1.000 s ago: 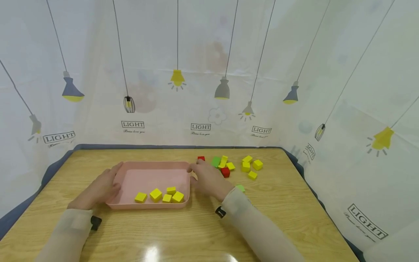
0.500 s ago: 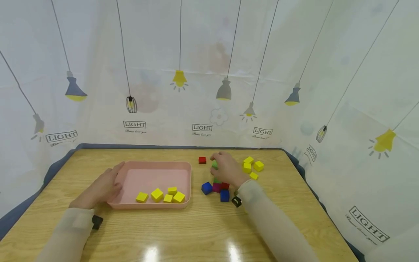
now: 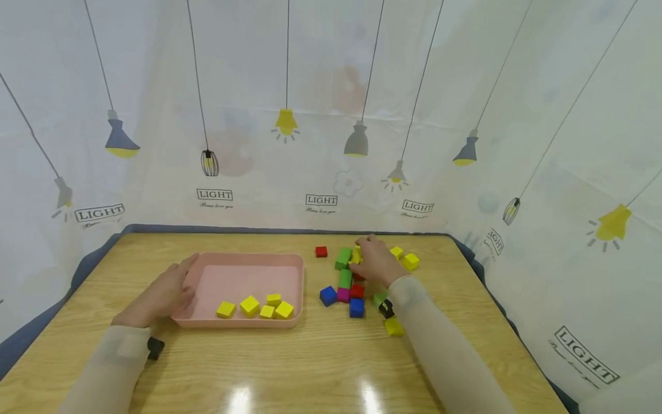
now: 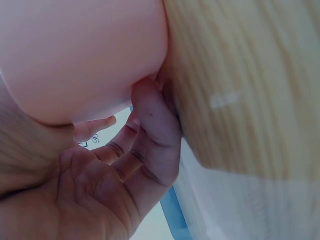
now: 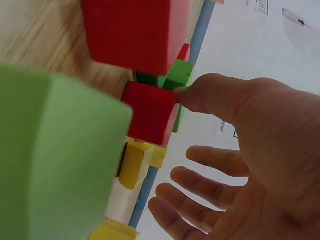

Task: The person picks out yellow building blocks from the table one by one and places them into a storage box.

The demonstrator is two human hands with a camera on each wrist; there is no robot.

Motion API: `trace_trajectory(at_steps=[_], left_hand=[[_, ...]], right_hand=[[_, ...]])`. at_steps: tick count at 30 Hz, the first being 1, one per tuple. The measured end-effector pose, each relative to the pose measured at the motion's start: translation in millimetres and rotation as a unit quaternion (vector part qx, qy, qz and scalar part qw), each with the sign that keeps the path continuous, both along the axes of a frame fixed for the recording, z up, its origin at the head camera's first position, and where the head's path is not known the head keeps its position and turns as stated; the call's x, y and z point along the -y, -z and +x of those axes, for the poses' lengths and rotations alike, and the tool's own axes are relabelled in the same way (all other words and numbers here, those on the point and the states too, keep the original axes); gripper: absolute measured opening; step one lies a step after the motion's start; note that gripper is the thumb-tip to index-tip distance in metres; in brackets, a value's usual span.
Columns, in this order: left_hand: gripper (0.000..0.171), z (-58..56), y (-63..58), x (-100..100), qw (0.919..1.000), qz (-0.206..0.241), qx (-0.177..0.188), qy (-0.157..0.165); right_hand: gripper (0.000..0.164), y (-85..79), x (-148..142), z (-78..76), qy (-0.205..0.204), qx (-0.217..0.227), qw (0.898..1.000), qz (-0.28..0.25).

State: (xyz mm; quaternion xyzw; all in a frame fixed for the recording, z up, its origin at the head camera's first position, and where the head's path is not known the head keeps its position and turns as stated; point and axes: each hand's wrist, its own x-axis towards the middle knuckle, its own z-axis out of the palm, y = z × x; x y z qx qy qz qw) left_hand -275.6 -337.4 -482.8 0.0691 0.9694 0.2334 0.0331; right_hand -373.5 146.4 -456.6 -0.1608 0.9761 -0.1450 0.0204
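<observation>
Found the pink tray [image 3: 233, 279] on the wood-grain table [image 3: 289, 368], with five yellow blocks [image 3: 250, 306] inside toward five and six o'clock. Held its nine o'clock wall in the left hand [image 3: 157, 296], fingers curled about the edge. Had the right hand [image 3: 380, 261] over the block cluster [image 3: 345, 279] at three o'clock of the tray, fingers well apart, holding nothing; could not tell about thumb contact with the red cube [image 5: 152, 112]. Saw blue cubes [image 3: 357, 307] and a magenta cube [image 3: 343, 295] toward seven and eight o'clock from that hand. Read "LIGHT" in boxed capitals [image 3: 321, 200], repeated around the white printed cloth [image 3: 258, 57], largest at four o'clock in the head view. Made out "love you" in the cursive line [image 3: 321, 211] underneath, but not its first word.
</observation>
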Motion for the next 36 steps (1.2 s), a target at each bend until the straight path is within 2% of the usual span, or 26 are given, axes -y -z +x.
trace_trajectory(at_steps=[11, 25, 36], left_hand=[[0.079, -3.5, -1.9, -0.8, 1.0000, -0.004, 0.002, 0.000], [0.081, -4.2, 1.2, -0.9, 1.0000, -0.008, 0.004, -0.004], [0.081, -1.5, 0.9, -0.3, 0.9999, -0.004, 0.010, -0.006]], right_hand=[[0.071, 4.9, -0.2, -5.2, 0.004, 0.018, 1.000, -0.003], [0.064, 7.9, 1.0, -3.8, 0.008, 0.003, 1.000, 0.018], [0.060, 8.3, 2.3, -5.2, 0.020, 0.006, 1.000, 0.004]])
